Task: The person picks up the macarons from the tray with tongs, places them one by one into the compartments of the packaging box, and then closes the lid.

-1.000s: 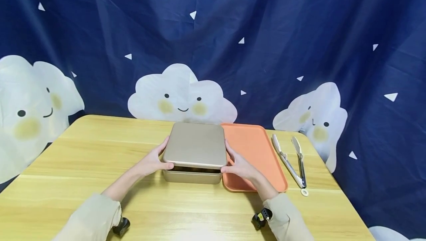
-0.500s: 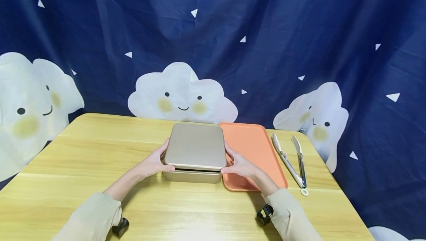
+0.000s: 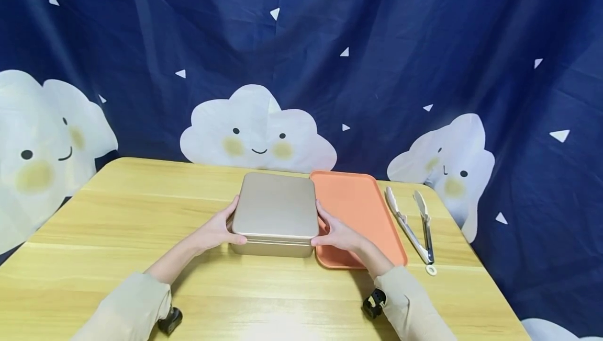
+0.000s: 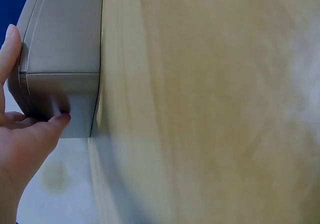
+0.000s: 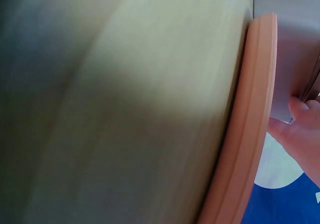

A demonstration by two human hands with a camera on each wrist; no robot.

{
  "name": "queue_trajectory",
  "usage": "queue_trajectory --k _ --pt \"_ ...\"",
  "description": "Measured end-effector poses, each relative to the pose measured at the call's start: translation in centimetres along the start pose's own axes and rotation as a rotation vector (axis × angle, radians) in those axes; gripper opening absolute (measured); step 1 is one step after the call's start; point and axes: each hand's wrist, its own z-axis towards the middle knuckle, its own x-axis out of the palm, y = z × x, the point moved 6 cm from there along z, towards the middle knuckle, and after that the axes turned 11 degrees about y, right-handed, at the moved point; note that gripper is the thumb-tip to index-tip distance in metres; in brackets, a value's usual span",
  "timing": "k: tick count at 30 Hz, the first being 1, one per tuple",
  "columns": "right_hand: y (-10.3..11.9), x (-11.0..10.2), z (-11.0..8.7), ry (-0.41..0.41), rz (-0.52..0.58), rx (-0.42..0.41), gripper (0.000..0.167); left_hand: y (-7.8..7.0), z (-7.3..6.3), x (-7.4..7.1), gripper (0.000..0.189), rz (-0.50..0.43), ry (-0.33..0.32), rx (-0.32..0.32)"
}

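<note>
In the head view, a square champagne-coloured lid (image 3: 276, 205) lies level over a box base (image 3: 273, 249) of the same colour, with only thin seam lines between them. My left hand (image 3: 221, 230) holds the lid's left side, thumb at the front corner and fingers along the edge. On the opposite side my right hand (image 3: 335, 232) grips it the same way. The left wrist view shows the thumb (image 4: 60, 121) against the box's side, close to the seam. From the right wrist, the box wall (image 5: 295, 44) appears behind the tray's rim, with the right fingers at the seam. The box's inside is hidden.
An orange tray (image 3: 358, 215) lies right beside the box, under the right forearm. Farther right, metal tongs (image 3: 416, 234) lie spread on the wooden table (image 3: 141, 215). A dark blue curtain (image 3: 301, 43) with clouds hangs behind the table.
Both hands have lowered the lid's front edge; the dark gap between lid and base has narrowed and closed to thin lines. Tray and tongs stay where they were.
</note>
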Motion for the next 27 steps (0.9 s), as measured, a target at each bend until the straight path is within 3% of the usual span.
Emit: queue_trajectory --k 13,22,27 --pt "0.05 0.11 -0.11 -0.002 -0.024 0.035 0.110 0.03 -0.08 0.22 0.118 -0.064 -0.007 0.005" --pt "0.14 0.09 -0.36 -0.018 -0.029 0.055 0.106 -0.54 -0.08 0.40 0.120 -0.029 0.034 -0.060" --pt "0.19 0.19 -0.38 -0.028 -0.014 0.067 0.106 -0.46 -0.31 0.27 0.106 -0.064 0.029 -0.067"
